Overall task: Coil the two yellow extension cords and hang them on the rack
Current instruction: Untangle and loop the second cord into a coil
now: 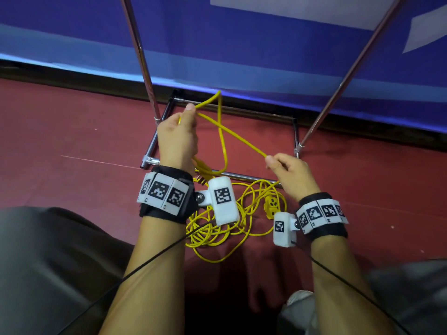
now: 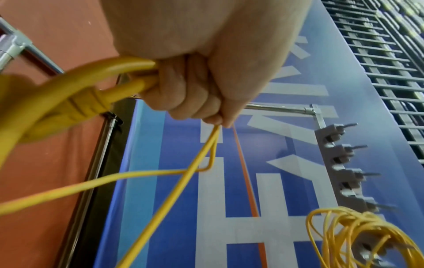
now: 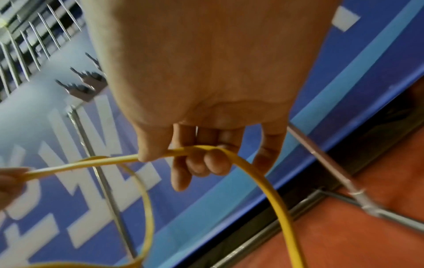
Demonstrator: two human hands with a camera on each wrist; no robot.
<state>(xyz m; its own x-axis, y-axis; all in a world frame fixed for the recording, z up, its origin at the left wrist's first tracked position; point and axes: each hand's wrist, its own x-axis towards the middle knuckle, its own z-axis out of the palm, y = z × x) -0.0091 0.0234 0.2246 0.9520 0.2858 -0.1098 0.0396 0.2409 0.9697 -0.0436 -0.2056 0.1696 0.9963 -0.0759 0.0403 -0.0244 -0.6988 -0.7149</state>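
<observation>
A yellow extension cord (image 1: 239,139) runs taut between my two hands above the rack's base. My left hand (image 1: 177,134) grips a loop of it, with the plug end (image 2: 75,105) and a first turn hanging from the fist (image 2: 190,87). My right hand (image 1: 287,170) pinches the cord (image 3: 201,150) between thumb and curled fingers. The rest of the cord lies in a loose tangle (image 1: 217,228) on the red floor, its yellow socket block (image 1: 272,204) beside my right wrist. A second coiled yellow cord (image 2: 358,235) hangs on the rack's hooks (image 2: 344,152).
The rack's chrome uprights (image 1: 140,56) (image 1: 358,64) rise left and right from a rectangular floor frame (image 1: 242,176). A blue banner wall (image 1: 242,44) stands right behind it. My knees fill the lower corners of the head view. Black sensor cables trail from both wristbands.
</observation>
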